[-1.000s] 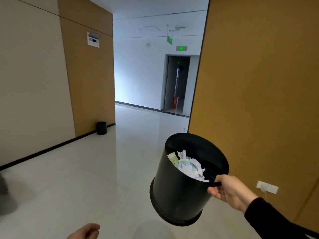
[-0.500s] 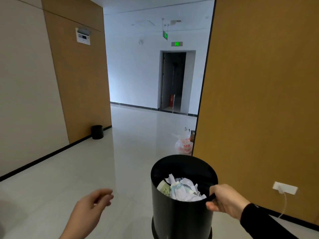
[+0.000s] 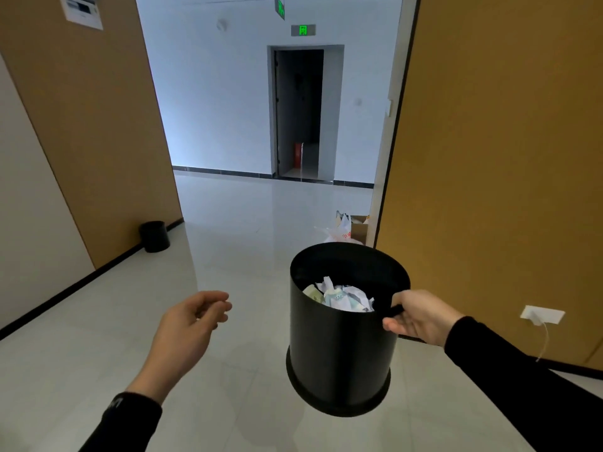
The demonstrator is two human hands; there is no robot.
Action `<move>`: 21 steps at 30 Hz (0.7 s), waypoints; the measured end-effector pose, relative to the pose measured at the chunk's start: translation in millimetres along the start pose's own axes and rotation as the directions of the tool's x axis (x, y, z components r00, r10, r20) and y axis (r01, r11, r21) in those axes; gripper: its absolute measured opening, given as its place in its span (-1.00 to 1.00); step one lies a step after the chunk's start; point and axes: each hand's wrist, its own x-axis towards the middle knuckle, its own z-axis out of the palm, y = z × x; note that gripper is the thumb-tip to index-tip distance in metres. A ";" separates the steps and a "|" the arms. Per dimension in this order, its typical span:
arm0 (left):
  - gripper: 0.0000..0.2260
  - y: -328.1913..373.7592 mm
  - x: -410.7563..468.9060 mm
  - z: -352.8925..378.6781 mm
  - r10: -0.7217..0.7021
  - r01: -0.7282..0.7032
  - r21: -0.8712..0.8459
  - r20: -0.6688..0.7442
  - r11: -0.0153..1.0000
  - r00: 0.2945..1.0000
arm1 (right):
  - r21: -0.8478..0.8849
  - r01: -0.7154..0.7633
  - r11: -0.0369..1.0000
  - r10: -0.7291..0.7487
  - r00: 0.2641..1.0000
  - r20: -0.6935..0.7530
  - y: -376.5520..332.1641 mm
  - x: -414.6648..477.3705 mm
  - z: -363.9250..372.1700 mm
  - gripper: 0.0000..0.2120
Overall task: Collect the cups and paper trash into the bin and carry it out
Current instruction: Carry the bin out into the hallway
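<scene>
**Bin held up in hallway**

Head view: black bin (image 3: 339,347) hangs above the pale floor (image 3: 228,256), long axis near vertical w/ slight tilt, mouth up. Crumpled paper trash (image 3: 342,296) sits inside. Right hand (image 3: 421,316) grips the rim on its right side. Left hand (image 3: 187,324) hangs free, fingers loosely curled, holding nothing. Second small bin (image 3: 154,236) stands by the left wall; plastic bag (image 3: 337,231) lies beyond.
</scene>
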 end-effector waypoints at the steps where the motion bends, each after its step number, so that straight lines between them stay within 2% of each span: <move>1: -0.86 -5.0 13.8 -2.4 -0.003 0.003 0.001 0.000 1.000 1.000 | -0.012 0.000 1.000 0.000 1.000 -0.009 -5.1 13.0 9.2 -0.78; 9: -0.84 -47.6 154.2 -26.8 -0.003 0.001 0.093 0.019 0.996 1.000 | -0.002 -0.020 1.000 0.020 1.000 -0.003 -54.2 155.0 87.6 -0.69; 17: -0.81 -67.4 336.4 -68.2 0.055 -0.045 0.127 -0.071 0.991 0.996 | 0.026 0.044 0.999 -0.045 0.999 0.030 -165.0 296.9 182.7 -0.85; 21: -0.86 -101.4 407.0 -78.5 0.022 -0.015 0.140 -0.049 0.990 0.999 | 0.037 0.056 0.998 -0.056 0.998 0.003 -210.0 346.9 228.6 -0.86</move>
